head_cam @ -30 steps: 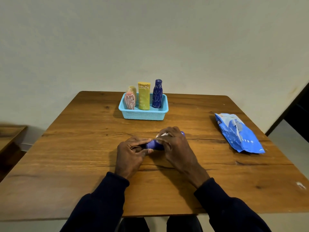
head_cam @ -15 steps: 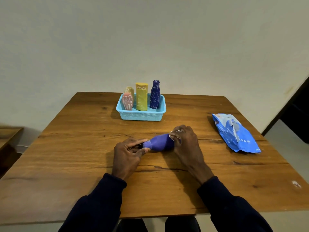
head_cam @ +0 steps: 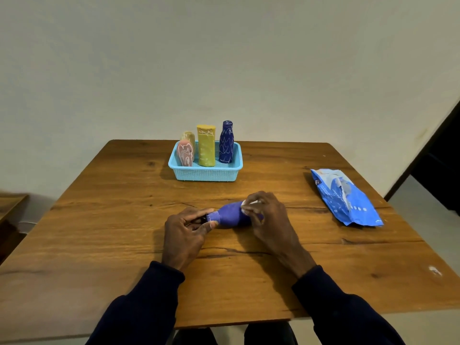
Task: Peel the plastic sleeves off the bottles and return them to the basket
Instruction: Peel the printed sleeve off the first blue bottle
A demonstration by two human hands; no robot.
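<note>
Item: wooden worktop (head_cam: 119,227), square, set against a pale wall. At the far centre, a light blue basket (head_cam: 205,175) of perforated plastic holds four upright bottles: a pink bottle (head_cam: 185,155) at the front left, a beige bottle (head_cam: 189,137) just behind it, a yellow bottle (head_cam: 206,149) in the middle, and a dark blue bottle (head_cam: 226,143) on the right; all four bear pale scribbled lines on their surfaces. Nearer the person and well apart from the basket, a purple bottle (head_cam: 230,216) lies on its side at the centre of the worktop, narrow neck to the left. Left hand (head_cam: 185,235): thumb and fingers curled, pinching the neck end of the purple bottle. Right hand (head_cam: 270,220): fingers curled over the wide end of the same bottle, fingertips nipping a whitish scrap (head_cam: 250,203) at its upper edge; whether the scrap is loose or attached cannot be told. At the right edge of the worktop, a crumpled blue packet (head_cam: 346,197) lies flat, apart from both hands. Both forearms are clad in dark fabric.
</note>
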